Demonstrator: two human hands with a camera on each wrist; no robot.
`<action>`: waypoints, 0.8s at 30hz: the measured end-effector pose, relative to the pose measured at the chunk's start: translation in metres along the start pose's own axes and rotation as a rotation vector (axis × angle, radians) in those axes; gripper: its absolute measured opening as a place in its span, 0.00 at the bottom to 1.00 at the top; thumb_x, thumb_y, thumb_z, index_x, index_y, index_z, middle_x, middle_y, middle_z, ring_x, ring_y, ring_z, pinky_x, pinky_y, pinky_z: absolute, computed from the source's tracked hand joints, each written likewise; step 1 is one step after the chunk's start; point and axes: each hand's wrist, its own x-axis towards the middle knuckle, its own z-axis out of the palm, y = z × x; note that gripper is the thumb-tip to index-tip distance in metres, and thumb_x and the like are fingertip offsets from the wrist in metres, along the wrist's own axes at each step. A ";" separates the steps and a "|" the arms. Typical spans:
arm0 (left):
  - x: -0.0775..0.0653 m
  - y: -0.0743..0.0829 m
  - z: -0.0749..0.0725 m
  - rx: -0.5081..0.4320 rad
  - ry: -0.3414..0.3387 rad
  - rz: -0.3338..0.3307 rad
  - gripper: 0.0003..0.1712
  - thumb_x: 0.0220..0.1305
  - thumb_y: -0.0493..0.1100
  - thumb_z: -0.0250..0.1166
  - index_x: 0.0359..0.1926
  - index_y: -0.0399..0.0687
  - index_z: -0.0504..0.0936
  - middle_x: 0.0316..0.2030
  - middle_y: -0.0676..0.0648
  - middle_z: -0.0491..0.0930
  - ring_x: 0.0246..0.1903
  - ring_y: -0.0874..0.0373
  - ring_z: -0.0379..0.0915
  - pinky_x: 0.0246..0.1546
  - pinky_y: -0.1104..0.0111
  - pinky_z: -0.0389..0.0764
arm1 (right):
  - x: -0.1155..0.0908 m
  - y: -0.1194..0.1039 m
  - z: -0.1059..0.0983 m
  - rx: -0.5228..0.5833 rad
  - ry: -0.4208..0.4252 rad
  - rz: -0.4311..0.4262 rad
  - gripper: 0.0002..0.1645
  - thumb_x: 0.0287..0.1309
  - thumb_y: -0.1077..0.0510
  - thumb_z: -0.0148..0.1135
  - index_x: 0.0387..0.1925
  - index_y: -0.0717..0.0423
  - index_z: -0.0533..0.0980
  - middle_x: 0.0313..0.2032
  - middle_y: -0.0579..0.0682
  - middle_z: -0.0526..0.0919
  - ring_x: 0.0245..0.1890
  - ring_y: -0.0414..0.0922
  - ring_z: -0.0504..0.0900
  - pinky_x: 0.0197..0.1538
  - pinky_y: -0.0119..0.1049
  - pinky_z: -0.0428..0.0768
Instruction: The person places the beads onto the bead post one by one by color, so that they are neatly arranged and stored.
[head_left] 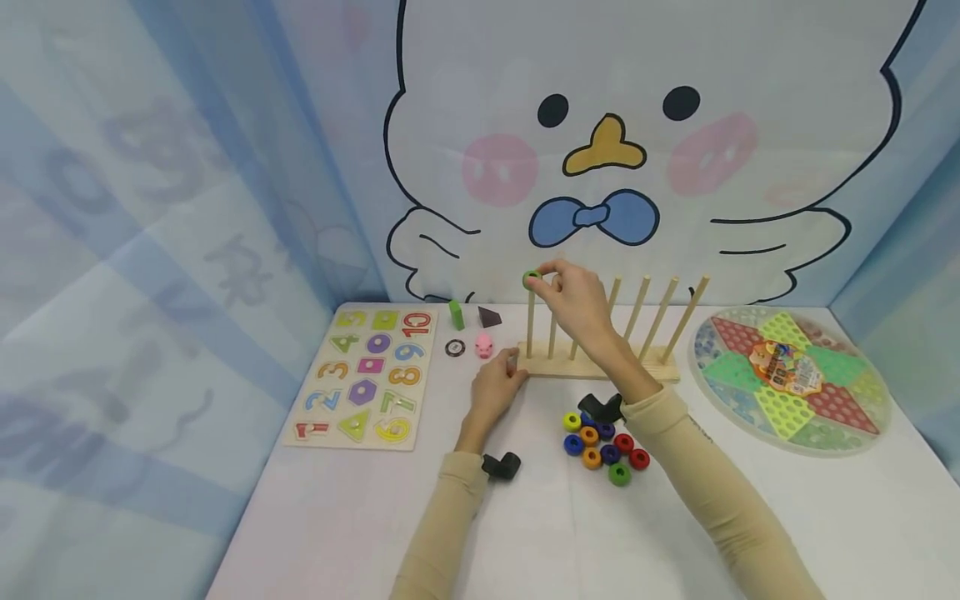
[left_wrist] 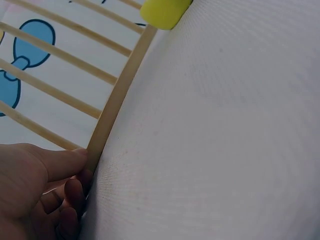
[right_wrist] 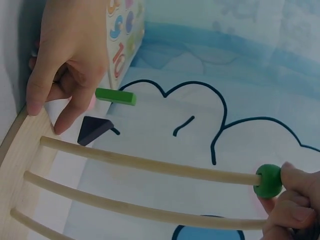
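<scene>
A wooden peg rack (head_left: 555,368) with a row of upright dowels stands on the table. My left hand (head_left: 495,387) holds the left end of its base, the thumb (left_wrist: 67,162) lying against the wood in the left wrist view. High on the left, my right hand (head_left: 581,304) pinches a green bead (right_wrist: 270,181) between thumb and finger. The tip of the leftmost dowel (right_wrist: 200,172) meets the bead's hole in the right wrist view. In front of the rack lies a cluster of loose beads (head_left: 592,457) in yellow, blue, orange, purple, red and green.
Left of the rack sit a number puzzle board (head_left: 352,417), a green block (head_left: 456,315), a dark wedge-shaped block (head_left: 489,317), a pink pig figure (head_left: 483,345) and a black-and-white disc (head_left: 455,347). A round Chinese checkers board (head_left: 787,383) lies to the right. Cartoon-printed cloth hangs behind.
</scene>
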 end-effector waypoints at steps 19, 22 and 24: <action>-0.004 0.004 0.004 0.013 0.008 -0.032 0.26 0.59 0.47 0.67 0.58 0.48 0.76 0.25 0.56 0.78 0.23 0.63 0.71 0.28 0.66 0.71 | -0.140 0.057 -0.024 0.248 -0.062 0.257 0.24 0.61 0.40 0.59 0.48 0.53 0.79 0.11 0.47 0.59 0.09 0.39 0.55 0.11 0.35 0.57; -0.003 0.004 0.003 0.014 0.020 -0.019 0.26 0.59 0.47 0.67 0.58 0.48 0.76 0.25 0.56 0.78 0.23 0.63 0.70 0.28 0.66 0.71 | -0.169 0.076 -0.023 0.254 -0.111 0.368 0.24 0.60 0.43 0.60 0.49 0.56 0.78 0.11 0.46 0.59 0.09 0.38 0.54 0.12 0.35 0.56; -0.002 0.004 0.003 0.017 0.026 -0.011 0.26 0.59 0.47 0.67 0.58 0.48 0.76 0.25 0.56 0.78 0.23 0.63 0.70 0.28 0.66 0.71 | -0.184 0.085 -0.022 0.244 -0.132 0.434 0.23 0.61 0.45 0.61 0.48 0.58 0.78 0.11 0.45 0.59 0.10 0.38 0.54 0.13 0.34 0.57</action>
